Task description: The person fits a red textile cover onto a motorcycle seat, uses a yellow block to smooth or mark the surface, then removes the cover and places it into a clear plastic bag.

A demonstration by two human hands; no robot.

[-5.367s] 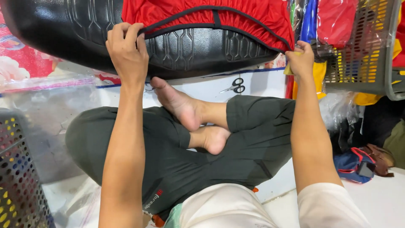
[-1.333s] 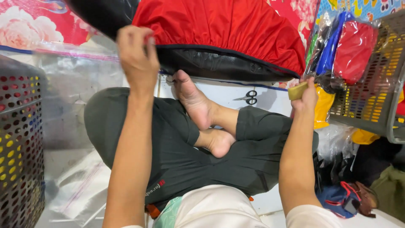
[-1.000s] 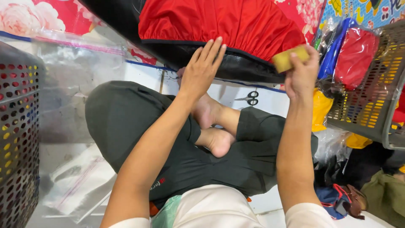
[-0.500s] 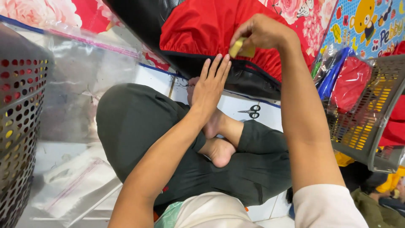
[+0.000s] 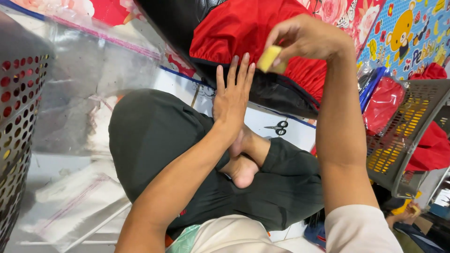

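A black padded seat (image 5: 281,93) with a red fabric cover (image 5: 243,33) pulled over it lies in front of my crossed legs. My right hand (image 5: 304,40) pinches a small yellow block (image 5: 270,58) against the red cover's lower edge. My left hand (image 5: 232,96) is flat, fingers together and pointing up, its fingertips touching the cover's black-trimmed hem beside the block. My bare feet (image 5: 243,164) rest below the seat.
A perforated dark basket (image 5: 18,117) stands at the left, with clear plastic bags (image 5: 79,197) beside it. Small scissors (image 5: 277,127) lie on the white floor. A grey mesh basket (image 5: 408,136) with red packed items (image 5: 384,100) is at the right.
My right hand has carried the yellow block from the right side up onto the red cover. My left hand let go of the seat edge and now lies flat against the hem.
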